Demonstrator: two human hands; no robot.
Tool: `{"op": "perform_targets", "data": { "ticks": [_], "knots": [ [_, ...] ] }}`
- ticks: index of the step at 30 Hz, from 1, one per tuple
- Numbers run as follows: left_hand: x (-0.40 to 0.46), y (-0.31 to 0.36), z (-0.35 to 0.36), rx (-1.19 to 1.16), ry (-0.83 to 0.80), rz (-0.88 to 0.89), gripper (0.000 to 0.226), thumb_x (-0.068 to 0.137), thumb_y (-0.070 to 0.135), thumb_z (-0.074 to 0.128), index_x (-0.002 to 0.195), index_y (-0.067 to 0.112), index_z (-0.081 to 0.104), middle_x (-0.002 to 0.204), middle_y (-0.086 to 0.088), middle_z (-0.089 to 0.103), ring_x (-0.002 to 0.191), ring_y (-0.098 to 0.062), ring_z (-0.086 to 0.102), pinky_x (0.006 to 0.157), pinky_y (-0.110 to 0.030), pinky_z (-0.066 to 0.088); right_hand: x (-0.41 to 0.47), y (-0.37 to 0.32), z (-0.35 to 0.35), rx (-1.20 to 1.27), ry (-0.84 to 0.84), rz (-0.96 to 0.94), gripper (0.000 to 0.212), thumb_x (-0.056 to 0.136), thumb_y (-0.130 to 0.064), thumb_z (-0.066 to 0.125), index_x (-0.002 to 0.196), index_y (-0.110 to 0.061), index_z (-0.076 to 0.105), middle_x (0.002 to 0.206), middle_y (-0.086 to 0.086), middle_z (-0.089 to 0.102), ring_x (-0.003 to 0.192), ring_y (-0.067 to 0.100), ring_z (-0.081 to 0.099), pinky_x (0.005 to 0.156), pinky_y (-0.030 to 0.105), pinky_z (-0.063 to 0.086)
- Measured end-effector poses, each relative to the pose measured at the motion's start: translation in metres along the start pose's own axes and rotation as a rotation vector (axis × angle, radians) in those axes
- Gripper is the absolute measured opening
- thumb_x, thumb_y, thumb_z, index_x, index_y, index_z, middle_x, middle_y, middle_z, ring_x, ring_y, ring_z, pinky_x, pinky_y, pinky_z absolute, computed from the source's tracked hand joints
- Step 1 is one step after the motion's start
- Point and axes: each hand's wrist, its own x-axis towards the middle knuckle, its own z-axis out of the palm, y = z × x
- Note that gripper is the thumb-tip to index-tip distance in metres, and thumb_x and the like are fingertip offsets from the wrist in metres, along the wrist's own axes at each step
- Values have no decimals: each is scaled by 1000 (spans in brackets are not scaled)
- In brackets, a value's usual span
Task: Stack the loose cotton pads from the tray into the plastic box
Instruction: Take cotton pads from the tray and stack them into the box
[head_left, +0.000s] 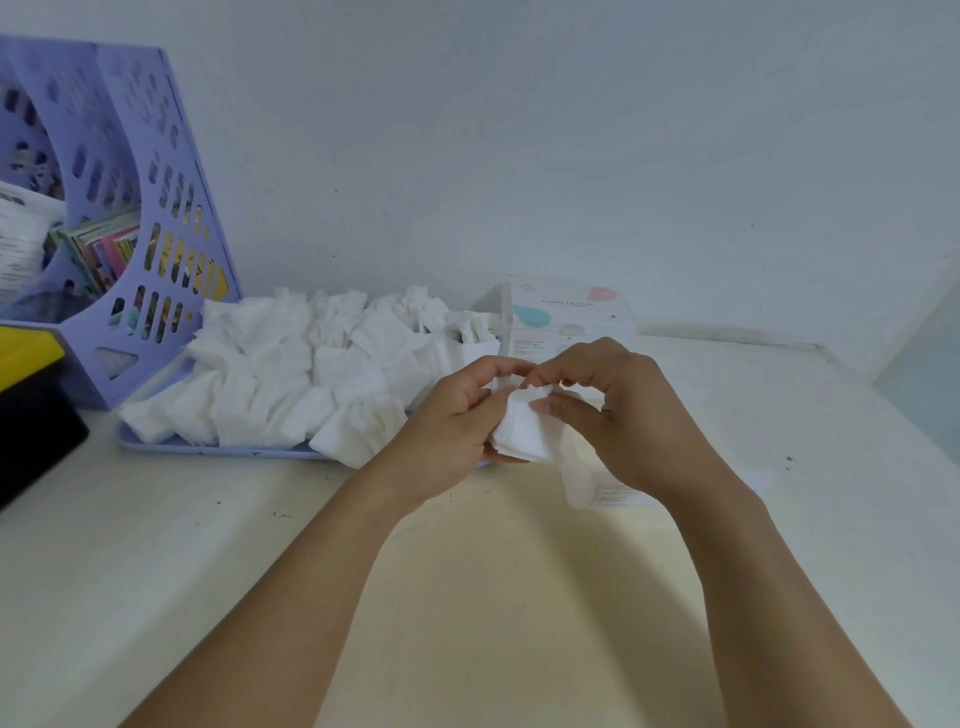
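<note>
A pale blue tray (218, 451) on the table is heaped with loose white cotton pads (306, 364). In front of its right end, my left hand (452, 415) and my right hand (618, 410) together hold a small stack of cotton pads (522, 431) above the table. The left hand grips the stack from the left, and the right thumb and fingers pinch its top right edge. A clear plastic box (597, 488) sits on the table just below my right hand, mostly hidden by it. Its raised lid (566, 317), printed with pastel shapes, stands behind my hands.
A lilac perforated file holder (156, 208) with books stands at the back left, against the wall. A yellow and black object (31, 395) lies at the left edge. The white tabletop (467, 571) stretches toward me, and a white wall rises behind.
</note>
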Motion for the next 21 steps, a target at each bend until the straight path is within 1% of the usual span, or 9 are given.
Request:
{"op": "perform_targets", "data": {
  "ticks": [2,4,8,10,12,15,16,18,21],
  "knots": [
    [0,-1,0,47,10,2,26,107,16,45,125,21,63,101,2,71,87,-8,70,68,-22,58,0,1,-2,-9,-74,27,19,89,-12,74,98,-29,76,91,-20,64,94,5,55,82,16,40],
    [0,-1,0,60,1,3,26,107,15,44,127,19,61,101,2,70,86,-6,70,68,-22,57,0,2,-4,-10,-122,61,17,90,-13,73,98,-28,76,91,-16,63,92,2,54,80,13,38],
    [-1,1,1,30,-32,6,27,107,17,43,128,15,60,114,-1,66,97,-10,69,72,-26,60,1,3,-1,-18,-64,63,13,89,-13,74,98,-22,76,91,-7,66,88,11,59,81,25,46],
    [-2,1,1,21,-35,7,27,108,16,42,128,14,60,113,0,67,95,-7,70,71,-25,59,1,1,1,11,-42,66,13,88,-12,75,96,-23,75,91,-5,68,87,9,59,80,25,46],
    [-2,1,0,12,-19,5,28,108,15,40,127,17,61,110,2,69,92,-5,71,71,-24,59,1,0,1,44,-20,66,19,86,-11,76,93,-28,73,90,-8,69,89,9,60,80,21,46],
    [-2,-1,-1,-8,23,2,32,110,19,36,126,26,64,111,6,72,99,-9,71,77,-27,60,1,-3,1,87,2,75,30,83,-10,79,91,-37,69,91,-11,70,91,8,61,81,17,46],
    [-2,-1,-1,-15,28,4,33,110,20,36,126,26,63,111,6,72,99,-10,71,79,-28,60,1,-4,1,98,8,79,34,81,-10,80,92,-40,68,91,-11,70,91,8,61,81,16,45],
    [-2,0,0,-31,21,10,31,110,21,37,129,22,62,105,7,72,94,-7,71,80,-27,61,1,-5,0,111,24,87,39,80,-10,81,95,-44,67,91,-11,70,92,8,61,80,14,44],
    [-3,2,1,-51,11,24,31,110,21,37,131,20,60,106,6,72,93,-5,71,76,-23,58,1,-6,0,128,61,65,40,78,-11,83,95,-45,68,91,-10,71,91,10,61,81,17,46]
  ]
}}
